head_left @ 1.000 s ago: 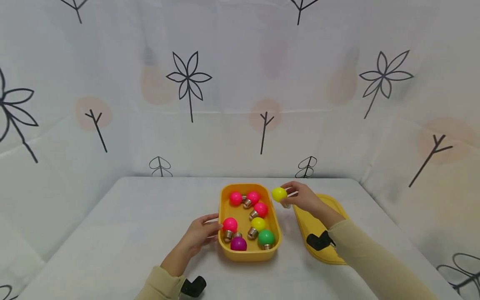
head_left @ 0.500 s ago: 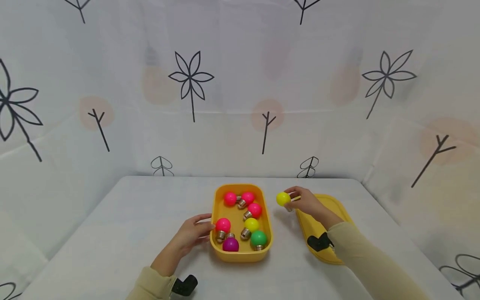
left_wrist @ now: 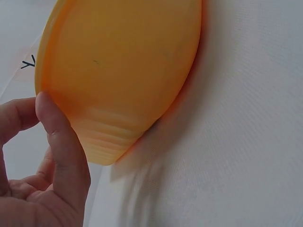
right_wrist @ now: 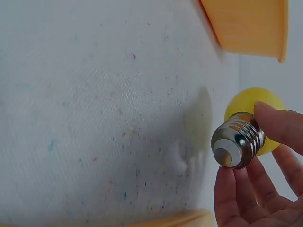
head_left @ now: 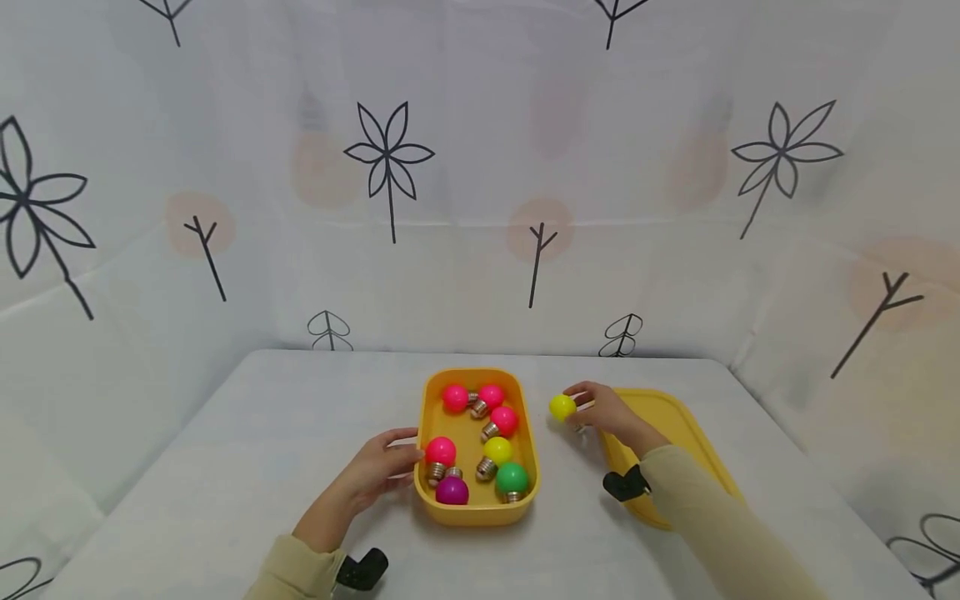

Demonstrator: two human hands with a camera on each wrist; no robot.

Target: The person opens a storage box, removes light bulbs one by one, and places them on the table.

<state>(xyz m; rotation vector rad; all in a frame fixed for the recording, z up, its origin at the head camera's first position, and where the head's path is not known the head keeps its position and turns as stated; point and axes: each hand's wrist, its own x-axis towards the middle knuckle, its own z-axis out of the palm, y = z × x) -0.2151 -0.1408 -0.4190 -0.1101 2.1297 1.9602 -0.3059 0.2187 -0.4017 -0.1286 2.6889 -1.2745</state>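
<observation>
— Slid the orange tray (head_left: 477, 517), then?
— Yes, farther left of the yellow lid (head_left: 671, 412), along with the left hand (head_left: 381, 467)
— Moved the held yellow bulb (head_left: 562, 407) too?
— Lowered in the right hand (head_left: 606, 410), near the lid's left edge

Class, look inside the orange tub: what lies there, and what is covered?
The orange tub holds four pink bulbs, one yellow bulb, one green bulb and one purple bulb. Its near rim hides the purple bulb's lower edge; its floor beneath the bulbs is covered.
</observation>
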